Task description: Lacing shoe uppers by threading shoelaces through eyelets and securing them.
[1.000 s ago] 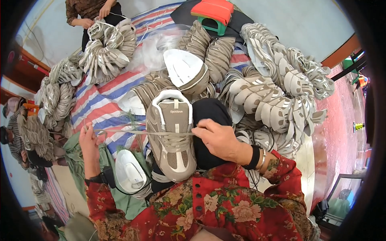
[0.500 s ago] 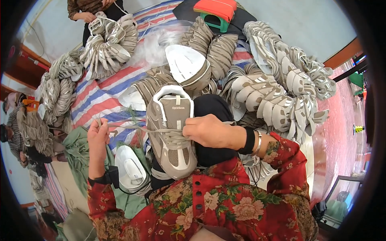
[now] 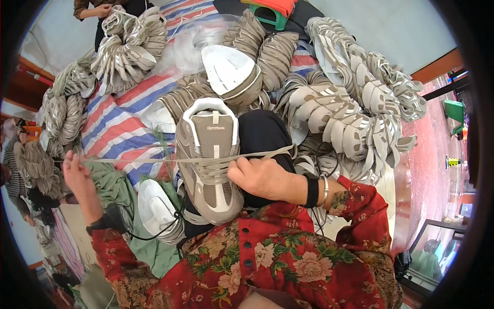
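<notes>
A taupe sneaker upper (image 3: 213, 136) with a white-lined collar rests on my lap, toe toward me. Its flat beige shoelace (image 3: 139, 160) crosses the eyelets and stretches taut to the left. At that far end my left hand (image 3: 80, 177), slightly blurred, is raised with its fingers closed on the lace. My right hand (image 3: 260, 177) is closed at the right edge of the lacing, pinching the lace against the upper; its fingertips are partly hidden. The other end of the lace sticks out to the right above this hand.
Nested stacks of similar uppers (image 3: 342, 121) lie right, ahead and left on a striped sheet (image 3: 116, 126). A white-lined stack (image 3: 157, 208) sits by my left forearm, over green cloth (image 3: 110, 185). A green stool (image 3: 275, 16) stands ahead. A co-worker's hand (image 3: 103, 10) shows at top left.
My left hand has moved left and outward, drawing out a longer, straighter stretch of lace. My right hand stays at the lacing. The whole view has shifted slightly.
</notes>
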Tool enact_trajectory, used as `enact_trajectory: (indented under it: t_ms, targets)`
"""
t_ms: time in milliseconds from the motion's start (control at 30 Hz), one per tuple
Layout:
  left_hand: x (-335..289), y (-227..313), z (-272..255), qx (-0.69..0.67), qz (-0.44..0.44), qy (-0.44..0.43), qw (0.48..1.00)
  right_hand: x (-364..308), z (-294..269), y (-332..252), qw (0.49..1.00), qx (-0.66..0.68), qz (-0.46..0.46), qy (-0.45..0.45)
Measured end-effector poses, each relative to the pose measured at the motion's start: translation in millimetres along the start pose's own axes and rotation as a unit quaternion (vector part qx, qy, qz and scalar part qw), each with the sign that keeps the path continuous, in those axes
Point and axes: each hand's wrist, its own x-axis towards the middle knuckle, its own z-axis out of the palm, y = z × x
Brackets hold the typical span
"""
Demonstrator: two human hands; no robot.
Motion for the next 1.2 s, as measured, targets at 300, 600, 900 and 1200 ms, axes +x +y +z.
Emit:
enact_trajectory:
  t_ms: [300,600,900,1200]
  targets:
    - [-34,-62,13,0.435,0.167,-0.305,0.831,-2,-24,10,0.989,0.044,0.138,0.011]
    - [-188,14,134,0.116,0.008,-0.411,0.904,-97,-86,82,0.257,0.911,0.281,0.158]
    - [-183,4,120,0.158,-0.034,-0.521,0.838,-318,-136,152,0.303,0.544,0.494,0.607]
    - [-178,7,134,0.162,-0.123,-0.494,0.846,-364,-170,162,0.556,0.441,0.448,0.543]
